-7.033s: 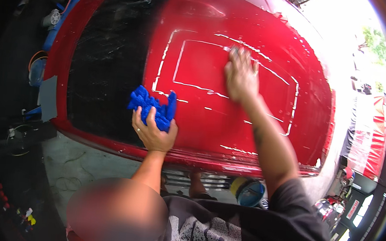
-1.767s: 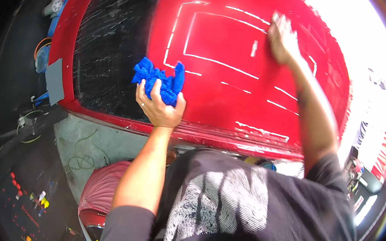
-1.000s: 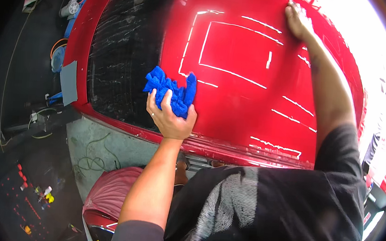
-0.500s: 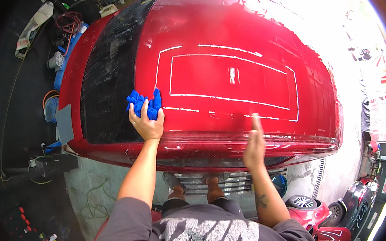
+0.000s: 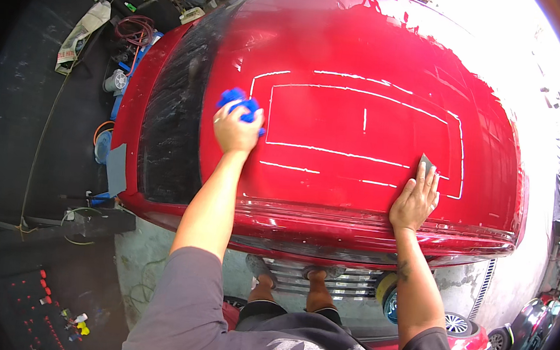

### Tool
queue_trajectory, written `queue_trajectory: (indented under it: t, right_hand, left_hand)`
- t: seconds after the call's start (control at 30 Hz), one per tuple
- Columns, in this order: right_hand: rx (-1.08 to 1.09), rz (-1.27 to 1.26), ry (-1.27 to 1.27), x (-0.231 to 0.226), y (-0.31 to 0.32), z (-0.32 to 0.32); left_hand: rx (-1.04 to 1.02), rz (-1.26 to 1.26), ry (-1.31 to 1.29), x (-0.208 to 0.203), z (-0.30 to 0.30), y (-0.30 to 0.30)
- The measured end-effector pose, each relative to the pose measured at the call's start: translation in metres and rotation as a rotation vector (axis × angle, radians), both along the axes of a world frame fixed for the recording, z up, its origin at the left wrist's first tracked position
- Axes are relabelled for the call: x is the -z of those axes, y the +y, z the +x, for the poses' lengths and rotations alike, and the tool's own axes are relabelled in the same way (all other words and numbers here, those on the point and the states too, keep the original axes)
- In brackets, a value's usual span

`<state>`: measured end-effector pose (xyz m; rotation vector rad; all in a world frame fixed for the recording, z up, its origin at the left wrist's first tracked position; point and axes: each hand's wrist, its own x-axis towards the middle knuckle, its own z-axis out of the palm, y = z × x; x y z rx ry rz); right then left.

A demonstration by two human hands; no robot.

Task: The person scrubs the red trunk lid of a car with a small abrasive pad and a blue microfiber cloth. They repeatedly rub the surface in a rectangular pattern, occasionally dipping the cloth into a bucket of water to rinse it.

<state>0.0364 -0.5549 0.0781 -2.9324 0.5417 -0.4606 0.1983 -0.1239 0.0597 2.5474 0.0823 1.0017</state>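
Note:
A red car roof (image 5: pixel 331 199) lies before me, marked with white lines (image 5: pixel 334 153) in two nested rectangles, with gaps in the outer one. My left hand (image 5: pixel 236 133) is closed over a bunched blue cloth (image 5: pixel 233 96) on the roof, beside the dark windshield (image 5: pixel 179 114). At the right end of the nearer lines, my right hand (image 5: pixel 414 202) presses down flat. A small dark grey sheet (image 5: pixel 426 161), like sandpaper, pokes out past its fingertips; the rest is hidden under the fingers.
I stand on a slatted metal platform (image 5: pixel 292 273) beside the car. Grey tape (image 5: pixel 116 170) covers a spot near the windshield's corner. Hoses (image 5: pixel 133 30) and a blue bucket (image 5: pixel 102 146) are at the left. Other cars (image 5: pixel 517 335) stand at the lower right.
My left hand has slid the blue cloth farther up the roof. My right hand has moved right and now lies on the roof with the grey sheet. The view has shifted too.

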Motion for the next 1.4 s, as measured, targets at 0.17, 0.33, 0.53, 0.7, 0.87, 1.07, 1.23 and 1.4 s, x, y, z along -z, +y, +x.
queue_trajectory:
  t: [0.17,0.33,0.53,0.7,0.87,1.07,1.23,1.4]
  right_hand:
    - [0.012,-0.030,0.028,0.000,-0.005,0.000]
    - [0.024,0.014,0.009,0.000,-0.013,-0.002]
    - [0.007,0.007,0.016,-0.004,0.000,0.003]
    - [-0.011,0.158,-0.091,0.002,-0.006,0.002]
    - [-0.111,1.115,-0.597,-0.023,-0.030,-0.034]
    - [-0.356,1.570,-0.085,-0.046,0.035,-0.065]
    - [-0.340,0.573,-0.343,-0.095,-0.012,0.006]
    - [-0.385,0.253,0.001,-0.064,-0.008,0.069]
  left_hand:
    - [0.516,-0.012,0.060,-0.040,-0.003,-0.192]
    - [0.711,0.086,0.134,-0.051,-0.039,-0.245]
    - [0.200,0.086,0.402,-0.066,0.043,-0.197]
    - [0.654,-0.031,0.298,-0.064,-0.021,-0.314]
    - [0.957,-0.429,0.469,-0.090,-0.084,-0.305]
    - [1.032,-0.928,0.721,-0.080,-0.142,-0.195]
    - [0.340,-0.772,0.413,-0.092,-0.173,-0.058]
    - [0.440,-0.090,0.212,-0.043,-0.170,-0.030]
